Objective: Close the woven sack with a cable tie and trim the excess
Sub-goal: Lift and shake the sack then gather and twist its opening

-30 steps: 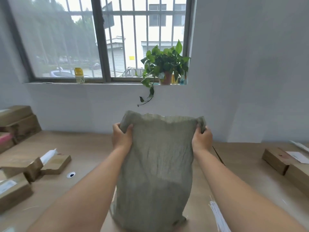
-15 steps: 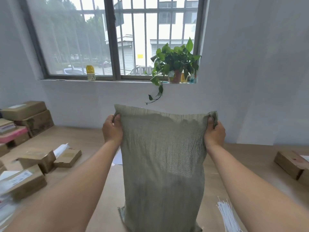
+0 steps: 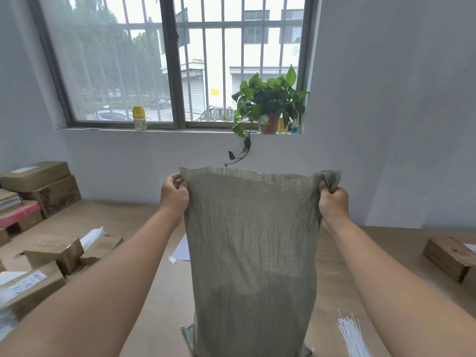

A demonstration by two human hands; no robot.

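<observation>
Left hand [image 3: 174, 195]: yours, pinching the sack's top left corner.
Right hand [image 3: 333, 202]: fisted on the top right corner.
Woven sack [image 3: 253, 253]: stretched between both hands, long axis upright, base on the table [image 3: 334, 256], mouth ungathered.
Cable ties [image 3: 353, 336]: low right, nearer your right hand.
Hidden: sack contents; no cutter visible.

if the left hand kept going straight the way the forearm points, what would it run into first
Probably the wall below the windowsill. The left hand, gripping the woven sack at its top corner, points forward and up, and nothing shows between it and the wall. Depth is hard to judge, so this is a guess.
</observation>
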